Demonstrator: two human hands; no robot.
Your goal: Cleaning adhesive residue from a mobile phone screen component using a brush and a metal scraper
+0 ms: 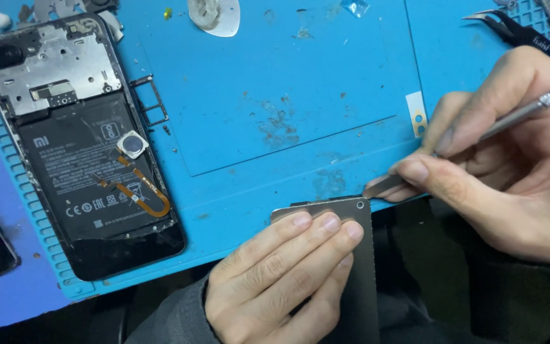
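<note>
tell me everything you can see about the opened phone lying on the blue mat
The opened phone lies flat at the left of the blue mat, back cover off, tilted slightly. A silvery metal shield covers its upper part; below sits a black battery with white markings. A round sensor on an orange flex cable rests loose on the battery. The dark lower end looks cracked. Neither hand touches it.

Two bare hands are seen, with no gloves, rings or watch worn. The left hand point(281, 280) is followed by a grey, soft-looking sleeve point(173, 318), whose cuff is gathered at the wrist. The right hand point(510, 172) is uncovered as far as is shown. The fingernails are cut short and left plain.
</note>
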